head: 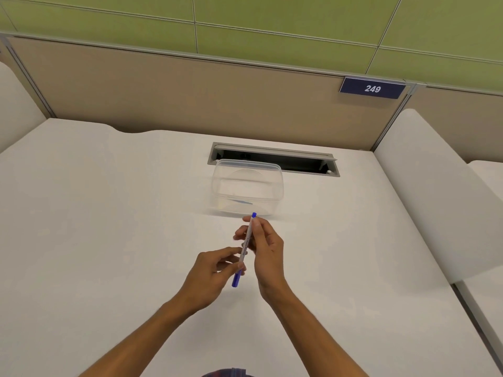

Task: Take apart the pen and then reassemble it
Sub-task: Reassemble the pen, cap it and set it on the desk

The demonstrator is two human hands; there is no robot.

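A slim pen (245, 247) with a clear barrel, a blue cap at its near end and a blue plug at its far end is held in the air over the white desk (109, 227). It points away from me, tilted slightly right. My right hand (265, 254) grips the upper part of the barrel between thumb and fingers. My left hand (215, 270) pinches the lower part of the barrel just above the blue cap (236, 280). The pen is in one piece.
A clear plastic container (246, 186) stands on the desk just beyond the pen. Behind it a grey cable slot (273, 159) is set into the desk. Beige partition walls enclose the desk at the back and sides, with a sign reading 249.
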